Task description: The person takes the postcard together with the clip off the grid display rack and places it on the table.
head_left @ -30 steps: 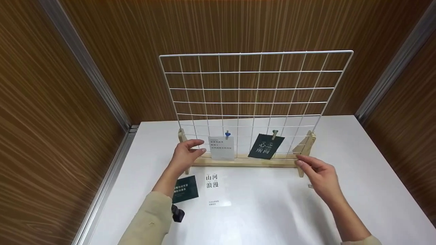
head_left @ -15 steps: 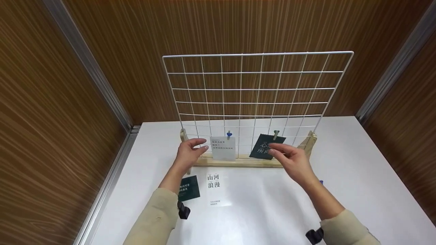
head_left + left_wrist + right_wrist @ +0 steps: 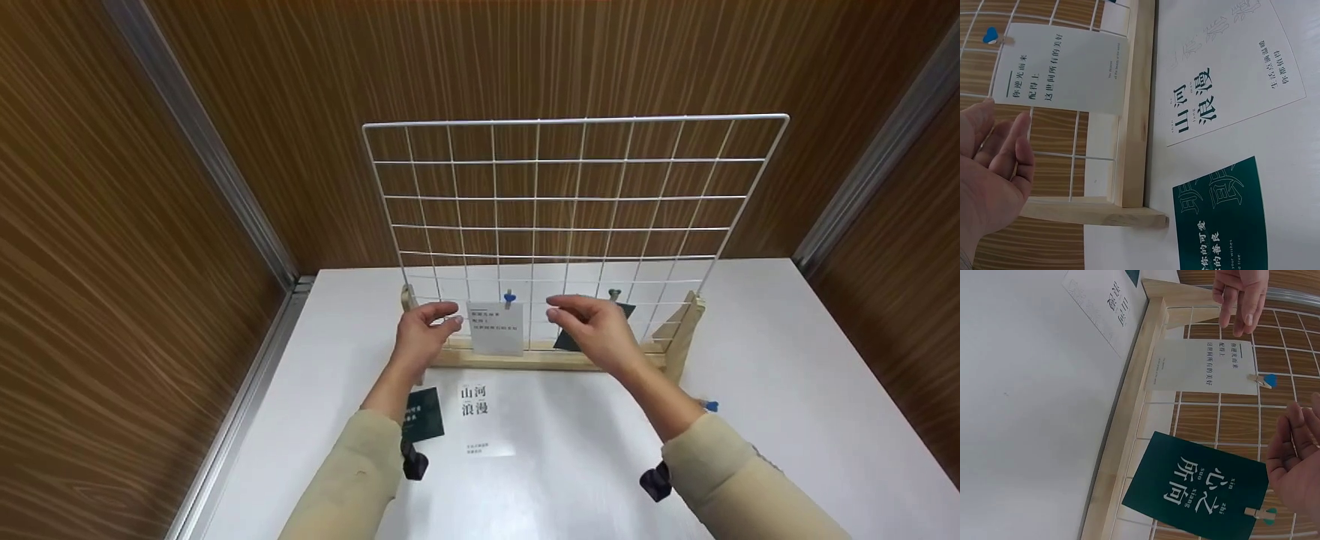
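Observation:
A white card [image 3: 496, 330] with printed text hangs upright on the white wire grid [image 3: 538, 121], held by a small clothespin with a blue heart [image 3: 510, 298]. My left hand [image 3: 421, 337] is beside its left edge, thumb and fingers parted and nothing between them. To the card's right, my right hand [image 3: 598, 330] hovers with loosely bent fingers, also holding nothing. In the head view it covers much of a dark green card [image 3: 1196, 486]. That card hangs tilted from a clothespin with a green heart [image 3: 1266, 514], as the right wrist view shows.
The grid stands in a wooden base [image 3: 525, 361]. In front of it, a white card [image 3: 1224, 73] and a dark green card [image 3: 1221, 219] lie on the white table. A blue-topped clothespin [image 3: 709, 406] lies at right, partly behind my forearm. Wood-grain panels surround the table.
My right hand has moved left from the stand's right end, across the hanging green card, to near the white card. The left hand has stayed at the white card's left side.

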Demonstrator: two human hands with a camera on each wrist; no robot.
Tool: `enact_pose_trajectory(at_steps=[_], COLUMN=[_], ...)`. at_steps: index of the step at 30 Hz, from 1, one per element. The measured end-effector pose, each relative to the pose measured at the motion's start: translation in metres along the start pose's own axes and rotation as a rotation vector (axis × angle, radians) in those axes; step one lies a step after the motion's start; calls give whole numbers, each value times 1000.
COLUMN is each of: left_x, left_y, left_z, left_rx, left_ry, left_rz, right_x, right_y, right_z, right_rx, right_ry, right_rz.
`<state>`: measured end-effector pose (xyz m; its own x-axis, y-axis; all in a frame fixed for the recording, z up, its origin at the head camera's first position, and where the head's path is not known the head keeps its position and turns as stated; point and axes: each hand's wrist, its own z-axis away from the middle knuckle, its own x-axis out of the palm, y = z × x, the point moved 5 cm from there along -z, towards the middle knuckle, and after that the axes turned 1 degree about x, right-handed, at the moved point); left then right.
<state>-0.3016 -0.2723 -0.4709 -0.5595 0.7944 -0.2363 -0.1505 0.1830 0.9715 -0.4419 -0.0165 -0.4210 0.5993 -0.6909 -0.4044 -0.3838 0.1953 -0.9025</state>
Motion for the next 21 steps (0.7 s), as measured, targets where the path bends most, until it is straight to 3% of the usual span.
enact_pose_trajectory(at_steps=[14, 21], left_x=[4, 10], left_y=[-2, 0], left_z=[-2, -7], left_rx=[2, 32], left_ry=[-12, -36], left_rz=[31, -11], right_x=[24, 35], right_y=[-5, -7], right_z=[-26, -35], right_rx=[10, -5], right_ry=[-40, -57], right_rz=[105, 143])
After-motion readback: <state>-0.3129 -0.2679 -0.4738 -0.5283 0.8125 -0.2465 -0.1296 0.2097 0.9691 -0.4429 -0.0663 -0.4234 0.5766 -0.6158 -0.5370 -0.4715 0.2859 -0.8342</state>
